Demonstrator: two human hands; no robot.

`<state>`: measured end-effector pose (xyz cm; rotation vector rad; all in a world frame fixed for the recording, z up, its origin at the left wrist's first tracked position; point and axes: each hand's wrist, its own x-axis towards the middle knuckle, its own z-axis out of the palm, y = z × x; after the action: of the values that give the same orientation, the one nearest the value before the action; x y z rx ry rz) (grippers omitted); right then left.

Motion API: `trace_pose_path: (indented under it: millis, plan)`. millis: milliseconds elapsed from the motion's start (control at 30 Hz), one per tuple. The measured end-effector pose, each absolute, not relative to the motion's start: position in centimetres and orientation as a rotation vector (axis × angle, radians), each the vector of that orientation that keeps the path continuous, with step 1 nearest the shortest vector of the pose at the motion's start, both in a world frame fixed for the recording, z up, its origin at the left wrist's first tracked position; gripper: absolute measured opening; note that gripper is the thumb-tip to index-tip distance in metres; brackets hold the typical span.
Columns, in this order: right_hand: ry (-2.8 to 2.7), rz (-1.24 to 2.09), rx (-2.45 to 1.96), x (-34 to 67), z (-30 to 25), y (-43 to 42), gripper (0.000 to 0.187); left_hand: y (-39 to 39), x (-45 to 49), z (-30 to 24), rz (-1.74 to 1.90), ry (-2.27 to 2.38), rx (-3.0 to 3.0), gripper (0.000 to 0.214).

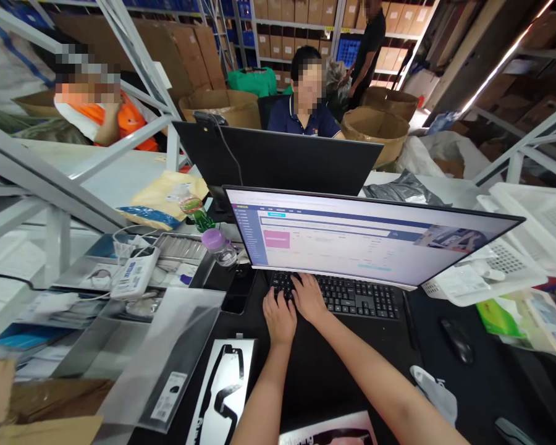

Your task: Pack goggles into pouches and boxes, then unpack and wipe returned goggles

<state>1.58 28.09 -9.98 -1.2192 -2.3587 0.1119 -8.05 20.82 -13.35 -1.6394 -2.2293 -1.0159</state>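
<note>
Both my hands rest on the left part of a black keyboard. My left hand lies at its left front edge, fingers spread over the keys. Beside it, almost touching, my right hand has its fingers stretched onto the keys. Neither holds anything. Behind the keyboard a monitor shows a web page with a pink block and a blue menu. Left of my left forearm lies a white box printed with glasses. A second printed box is partly hidden by my forearms.
A black mouse lies at the right. White plastic baskets stand behind it. At the left are a purple-capped bottle, a dark phone and a clear plastic sleeve. A person sits behind a second monitor.
</note>
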Motion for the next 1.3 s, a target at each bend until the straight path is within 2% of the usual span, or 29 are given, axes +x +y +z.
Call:
trace_pose_path:
  millis: [367, 667, 967, 1133, 1300]
  plan:
    - [-2.267, 0.115, -1.321, -0.9, -10.1, 27.1, 0.036, 20.6, -8.5, -13.6, -1.114, -2.285, -1.536, 0.034]
    - [-2.225, 0.075, -1.285, 6.0, -11.6, 23.9, 0.033, 20.5, -8.4, -13.0, -1.018, -2.341, -1.64, 0.038]
    - [-2.174, -0.008, -1.266, 7.2, -13.0, 21.8, 0.033, 21.3, -8.2, -12.3, -0.893, -2.483, -1.569, 0.063]
    - [-2.16, -0.089, -1.23, 8.0, -13.6, 20.9, 0.033, 21.7, -8.1, -12.4, -0.855, -2.519, -1.564, 0.055]
    - [-2.198, -0.053, -1.287, 7.3, -13.4, 21.7, 0.033, 21.2, -8.5, -13.1, -1.053, -2.406, -1.574, 0.048]
